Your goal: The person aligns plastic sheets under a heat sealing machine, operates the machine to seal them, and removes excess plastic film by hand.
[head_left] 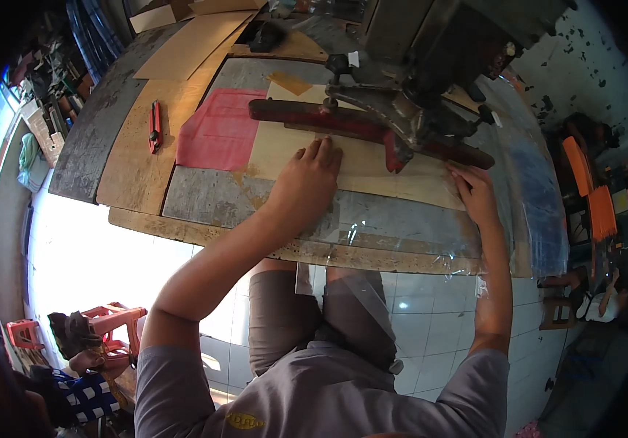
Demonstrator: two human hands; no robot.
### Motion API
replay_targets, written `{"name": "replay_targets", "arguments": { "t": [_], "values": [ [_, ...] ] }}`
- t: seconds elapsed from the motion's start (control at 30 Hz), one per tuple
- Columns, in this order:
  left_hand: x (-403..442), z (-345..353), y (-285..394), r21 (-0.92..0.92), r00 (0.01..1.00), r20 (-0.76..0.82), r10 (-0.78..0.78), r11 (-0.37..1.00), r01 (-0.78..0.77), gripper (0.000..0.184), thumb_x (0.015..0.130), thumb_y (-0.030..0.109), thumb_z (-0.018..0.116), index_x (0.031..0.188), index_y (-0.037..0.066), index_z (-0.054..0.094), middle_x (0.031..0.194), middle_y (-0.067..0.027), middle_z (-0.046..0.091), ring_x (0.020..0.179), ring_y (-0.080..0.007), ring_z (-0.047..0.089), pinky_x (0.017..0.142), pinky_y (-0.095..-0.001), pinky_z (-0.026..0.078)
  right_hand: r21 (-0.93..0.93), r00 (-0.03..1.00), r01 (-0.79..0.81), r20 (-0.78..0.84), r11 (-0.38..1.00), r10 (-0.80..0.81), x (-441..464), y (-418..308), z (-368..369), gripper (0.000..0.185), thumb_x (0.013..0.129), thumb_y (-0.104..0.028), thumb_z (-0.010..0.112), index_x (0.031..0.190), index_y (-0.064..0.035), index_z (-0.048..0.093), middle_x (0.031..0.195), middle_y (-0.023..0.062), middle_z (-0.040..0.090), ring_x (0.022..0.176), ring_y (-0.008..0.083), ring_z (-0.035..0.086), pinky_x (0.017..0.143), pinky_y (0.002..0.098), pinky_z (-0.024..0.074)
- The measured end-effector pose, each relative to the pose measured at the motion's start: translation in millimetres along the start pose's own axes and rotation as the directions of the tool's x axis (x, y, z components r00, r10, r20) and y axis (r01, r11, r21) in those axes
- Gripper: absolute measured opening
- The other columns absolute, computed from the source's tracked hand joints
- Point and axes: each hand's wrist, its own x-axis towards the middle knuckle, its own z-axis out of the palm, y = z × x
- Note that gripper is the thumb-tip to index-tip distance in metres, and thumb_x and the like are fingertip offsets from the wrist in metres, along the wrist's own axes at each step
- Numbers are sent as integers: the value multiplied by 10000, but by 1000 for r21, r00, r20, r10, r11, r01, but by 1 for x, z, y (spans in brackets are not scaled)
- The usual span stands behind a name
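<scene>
A cream sheet (285, 157) lies on the grey work surface, partly beneath a long dark red bar (285, 112) carried by a machine head (412, 117). My left hand (312, 174) rests on the cream sheet, fingers stretched out and their tips close to the bar. Near the bar's right end, my right hand (479, 193) lies with fingers extended on the sheet's right edge. Clear plastic (354, 233) spreads below my hands and hangs over the front edge. To the left, a pink-red sheet (215, 131) lies beside the cream one.
A red utility knife (155, 128) lies on the wooden board at left. Cardboard (193, 47) sits at the back left. Blue-tinted plastic (544, 212) covers the table's right side. A red stool (115, 325) stands on the floor. Another person (606, 303) is at far right.
</scene>
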Motion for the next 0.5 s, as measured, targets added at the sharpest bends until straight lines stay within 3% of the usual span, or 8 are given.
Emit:
{"name": "replay_targets", "arguments": {
  "t": [0.03,0.13,0.33,0.5],
  "values": [
    [0,0,0,-11,1000,-14,-5,1000,5,503,852,144,604,1304,-73,572,1395,-292,553,1288,-364,565,1043,-430,485,0,1000,-18,10,1000,18,-1,0,0,272,940,-39,673,1192,-95,758,970,152,739,830,260,706,760,359,550],
    [1,-3,0,-52,999,-2,-32,998,32,468,857,127,601,1296,-34,603,1394,-261,565,1299,-352,570,1064,-415,493,112,998,33,-63,993,-26,-1,2,3,248,934,-34,673,1161,-68,768,808,147,686,664,264,593,660,366,481],
    [3,-11,-2,-97,999,18,-50,994,51,470,869,182,600,1299,-6,623,1395,-244,591,1188,-342,653,980,-437,551,83,985,130,-126,988,-119,-4,3,-1,238,896,-12,680,1104,-67,783,805,153,690,701,296,648,678,386,508],
    [-1,-13,-6,-162,996,26,-89,982,92,446,871,233,623,1270,41,666,1375,-189,629,1066,-354,705,897,-450,588,46,986,150,-84,988,-146,-13,12,-13,191,889,-22,687,1051,-54,784,890,150,717,761,316,673,725,372,533]
  ]
}}
